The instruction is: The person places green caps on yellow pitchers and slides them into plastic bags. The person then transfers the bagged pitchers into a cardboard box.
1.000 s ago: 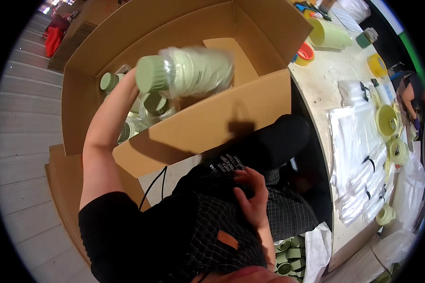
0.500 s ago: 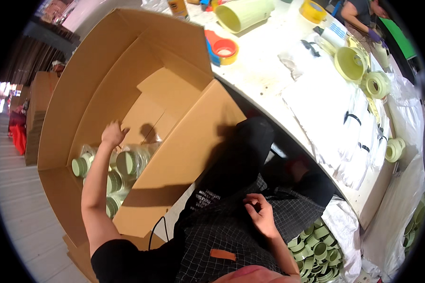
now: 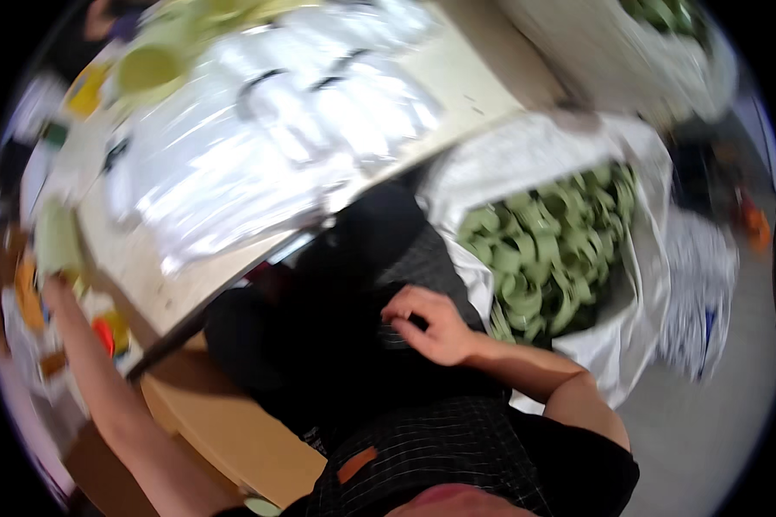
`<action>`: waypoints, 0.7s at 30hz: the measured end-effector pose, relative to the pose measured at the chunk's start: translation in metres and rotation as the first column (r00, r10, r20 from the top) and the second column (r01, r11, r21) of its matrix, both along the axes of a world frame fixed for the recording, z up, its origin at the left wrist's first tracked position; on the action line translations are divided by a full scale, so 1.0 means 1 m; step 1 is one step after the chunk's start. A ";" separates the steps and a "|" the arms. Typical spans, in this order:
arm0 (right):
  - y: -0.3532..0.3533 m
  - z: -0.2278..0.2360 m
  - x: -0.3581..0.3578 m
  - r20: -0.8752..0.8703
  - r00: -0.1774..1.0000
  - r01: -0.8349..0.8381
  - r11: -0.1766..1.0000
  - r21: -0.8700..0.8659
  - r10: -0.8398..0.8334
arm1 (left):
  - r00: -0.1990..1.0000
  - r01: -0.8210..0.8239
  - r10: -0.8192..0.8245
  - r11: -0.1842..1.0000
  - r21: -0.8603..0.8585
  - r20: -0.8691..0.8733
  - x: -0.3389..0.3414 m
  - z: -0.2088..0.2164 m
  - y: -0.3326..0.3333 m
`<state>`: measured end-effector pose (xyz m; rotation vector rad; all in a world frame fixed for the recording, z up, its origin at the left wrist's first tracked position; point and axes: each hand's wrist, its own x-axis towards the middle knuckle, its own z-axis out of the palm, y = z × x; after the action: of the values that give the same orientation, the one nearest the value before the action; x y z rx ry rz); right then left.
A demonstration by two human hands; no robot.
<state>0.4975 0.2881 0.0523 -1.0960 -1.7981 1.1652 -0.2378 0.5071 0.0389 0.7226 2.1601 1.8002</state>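
Note:
My left hand (image 3: 58,291) reaches to the far left, its fingers at the lower rim of a pale green tapered cylinder (image 3: 58,241) on the table. It seems to grip that rim, though blur hides the fingertips. In front of my lap, my right hand (image 3: 431,326) is held loosely curved with a gap between thumb and fingers, and nothing is in it. Beside my right arm stands a white woven sack (image 3: 642,302) holding many green ring-shaped pieces (image 3: 543,250). The cardboard box (image 3: 233,431) shows only partly, below the table edge.
Clear plastic bags (image 3: 233,164) with black ties cover much of the white table (image 3: 457,77). A larger pale green tub (image 3: 151,69) and yellow tape (image 3: 86,90) lie at the back left. Another sack (image 3: 612,60) stands at the upper right, and a white bundle (image 3: 694,293) lies on the floor.
My view has swung to the right, bringing the sack of green rings into fuller sight. My left hand has left the cardboard box and come to the pale green cylinder. My right hand stays loosely curved.

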 end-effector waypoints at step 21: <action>-0.012 -0.087 0.200 -0.032 0.336 0.918 0.320 0.234 -0.941 | 0.761 0.367 -0.516 0.842 0.395 0.394 0.387 0.064 -0.180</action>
<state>0.6975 0.2758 -0.0346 -1.7261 -0.9176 0.1492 0.1490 0.3271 0.1028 0.6769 1.2719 1.8014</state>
